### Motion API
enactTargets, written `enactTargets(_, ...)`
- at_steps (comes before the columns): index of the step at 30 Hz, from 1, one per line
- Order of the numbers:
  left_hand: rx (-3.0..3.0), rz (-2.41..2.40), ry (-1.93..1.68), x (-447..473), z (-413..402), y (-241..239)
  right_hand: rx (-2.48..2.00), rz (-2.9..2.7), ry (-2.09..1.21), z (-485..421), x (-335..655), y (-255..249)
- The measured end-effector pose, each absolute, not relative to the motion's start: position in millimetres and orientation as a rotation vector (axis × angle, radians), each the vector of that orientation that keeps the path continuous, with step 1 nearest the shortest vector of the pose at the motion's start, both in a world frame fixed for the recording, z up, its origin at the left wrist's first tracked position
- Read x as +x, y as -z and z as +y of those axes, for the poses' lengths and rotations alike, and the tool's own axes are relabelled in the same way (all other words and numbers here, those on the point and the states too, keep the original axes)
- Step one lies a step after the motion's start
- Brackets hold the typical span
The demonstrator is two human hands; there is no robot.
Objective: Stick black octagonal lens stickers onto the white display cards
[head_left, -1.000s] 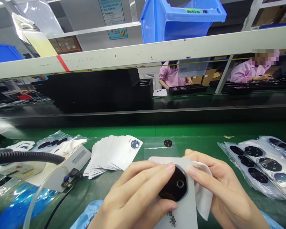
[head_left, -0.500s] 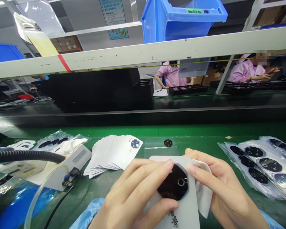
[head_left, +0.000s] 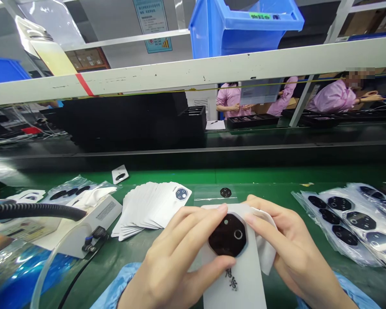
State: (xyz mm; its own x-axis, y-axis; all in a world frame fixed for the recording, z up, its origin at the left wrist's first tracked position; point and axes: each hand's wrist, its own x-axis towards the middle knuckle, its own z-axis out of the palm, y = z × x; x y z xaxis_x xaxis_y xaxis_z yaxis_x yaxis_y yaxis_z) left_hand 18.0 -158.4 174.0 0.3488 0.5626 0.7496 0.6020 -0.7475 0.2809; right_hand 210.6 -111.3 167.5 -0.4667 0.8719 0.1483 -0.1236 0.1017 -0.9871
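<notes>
Both hands hold a white phone back cover [head_left: 241,281] with a black octagonal camera lens plate [head_left: 227,235] set in its upper part. My left hand [head_left: 176,262] grips the cover's left edge, its fingertips resting beside the plate. My right hand [head_left: 289,244] grips the right edge and also holds a white wiping cloth [head_left: 265,253] against the cover. A fanned stack of white back covers [head_left: 148,208] lies just left of my hands on the green mat [head_left: 122,257].
Bags of black lens plates [head_left: 347,219] lie at the right. A small black plate [head_left: 225,192] sits on a clear bag ahead. A black hose [head_left: 35,211] and white device [head_left: 93,219] stand left. One cover [head_left: 120,174] lies on the conveyor belt. People in pink work beyond.
The cover in my hands has shifted slightly up and left, showing more of the black plate. A single white cover has come into view on the conveyor at the left.
</notes>
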Motion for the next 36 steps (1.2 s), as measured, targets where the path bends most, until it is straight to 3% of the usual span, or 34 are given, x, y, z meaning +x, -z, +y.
enactTargets(4, -2.541, -1.177, 1.277, 18.0, -153.4, -172.0, -0.848, -1.686, -1.300, -101.4, 208.6, -165.4)
enactTargets(12, -2.624, -1.493, 1.345, 11.5, -137.5, -165.2, -0.865, -1.644, -1.370, -83.7, 201.4, -155.0)
enactTargets(22, -2.721, -2.019, 2.206, -2.4, -122.2, -176.2, -0.849, -1.475, -1.623, -78.9, 194.0, -151.9)
enactTargets(36, -2.386, -1.863, 2.928, 0.6, -118.4, -173.2, -0.795, -1.408, -1.694, -83.0, 192.2, -151.2)
